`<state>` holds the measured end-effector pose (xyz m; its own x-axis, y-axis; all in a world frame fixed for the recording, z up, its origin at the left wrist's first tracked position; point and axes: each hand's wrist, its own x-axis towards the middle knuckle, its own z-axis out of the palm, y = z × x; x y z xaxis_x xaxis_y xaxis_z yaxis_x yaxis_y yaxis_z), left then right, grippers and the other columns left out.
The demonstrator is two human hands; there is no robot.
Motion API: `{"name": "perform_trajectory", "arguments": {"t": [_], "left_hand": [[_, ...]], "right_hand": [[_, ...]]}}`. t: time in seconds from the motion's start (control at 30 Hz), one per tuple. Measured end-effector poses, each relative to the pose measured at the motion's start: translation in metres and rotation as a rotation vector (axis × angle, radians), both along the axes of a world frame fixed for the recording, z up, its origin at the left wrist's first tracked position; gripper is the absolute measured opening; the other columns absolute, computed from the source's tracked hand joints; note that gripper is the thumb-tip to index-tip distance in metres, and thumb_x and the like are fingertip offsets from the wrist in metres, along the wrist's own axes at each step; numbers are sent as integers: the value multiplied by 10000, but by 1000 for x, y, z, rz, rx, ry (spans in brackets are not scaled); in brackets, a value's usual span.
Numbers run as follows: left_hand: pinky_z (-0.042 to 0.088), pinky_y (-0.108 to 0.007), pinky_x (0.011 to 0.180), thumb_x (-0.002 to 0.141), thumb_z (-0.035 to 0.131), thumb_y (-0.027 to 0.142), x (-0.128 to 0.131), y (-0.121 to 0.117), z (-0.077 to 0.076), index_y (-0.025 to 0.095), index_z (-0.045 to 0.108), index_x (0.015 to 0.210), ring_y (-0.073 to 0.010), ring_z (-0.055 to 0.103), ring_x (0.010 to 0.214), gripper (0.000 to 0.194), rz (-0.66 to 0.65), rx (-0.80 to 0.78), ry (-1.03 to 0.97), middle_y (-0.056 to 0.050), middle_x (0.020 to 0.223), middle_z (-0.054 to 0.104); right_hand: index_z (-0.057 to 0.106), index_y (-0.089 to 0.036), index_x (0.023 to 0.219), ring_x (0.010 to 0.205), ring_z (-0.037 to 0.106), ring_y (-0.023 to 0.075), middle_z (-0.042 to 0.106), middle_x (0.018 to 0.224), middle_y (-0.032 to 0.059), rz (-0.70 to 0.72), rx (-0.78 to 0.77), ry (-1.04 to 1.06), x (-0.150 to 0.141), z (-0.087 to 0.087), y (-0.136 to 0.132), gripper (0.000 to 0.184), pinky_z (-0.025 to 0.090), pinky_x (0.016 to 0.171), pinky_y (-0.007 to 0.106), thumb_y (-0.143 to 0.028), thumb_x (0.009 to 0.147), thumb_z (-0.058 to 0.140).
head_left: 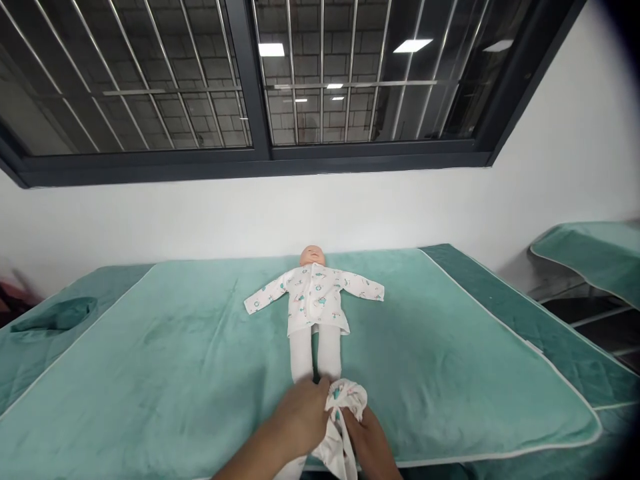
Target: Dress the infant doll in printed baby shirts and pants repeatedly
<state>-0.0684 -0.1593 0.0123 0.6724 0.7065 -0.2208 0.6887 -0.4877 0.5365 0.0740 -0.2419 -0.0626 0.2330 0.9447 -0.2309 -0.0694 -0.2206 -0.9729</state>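
Observation:
A baby doll (312, 255) lies on its back, head toward the wall and arms spread. It wears a white printed baby top (315, 297), and its legs (301, 353) are white. At the leg ends, my left hand (303, 417) is closed, knuckles up, against a bunched white printed baby garment (346, 397); its fingertips' hold is hidden. My right hand (370, 440) grips that garment from the right, and part of the cloth hangs down between my hands. Another bit of white (291, 469) shows under my left forearm.
Beneath the doll is a green padded mat (450, 373) with white piping, on a darker green quilted bed cover (530, 320). Behind stand a white wall (250, 217) and a barred, dark-framed window (320, 160). Another green-covered surface (595, 253) is at the right.

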Motion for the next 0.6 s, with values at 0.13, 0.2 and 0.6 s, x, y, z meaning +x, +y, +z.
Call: {"name": "perform_trajectory", "arguments": {"t": [0.13,0.2,0.6], "left_hand": [[432,-367,879,838,488,240,5,-11,6,257,594,1190,-270,586,1047,368,93,-92,-88,-98,1152,630],[429,-328,869,836,502,239,7,-13,13,262,613,1133,-245,587,1032,318,148,-147,-170,-66,1109,643],[386,-256,685,843,480,241,20,30,10,182,525,837,-165,533,782,75,212,-204,-543,5,812,595]], "right_hand": [[716,-233,1017,1225,523,343,653,1188,119,-154,-21,-40,-8,-16,-8,519,373,1071,460,-654,785,520],[702,-259,953,1181,550,329,660,1148,103,-151,4,-24,-6,-18,-8,446,423,1018,442,-631,809,503],[507,-318,866,839,601,295,599,863,21,-208,306,-31,5,5,57,146,483,768,435,-392,783,601]]}}
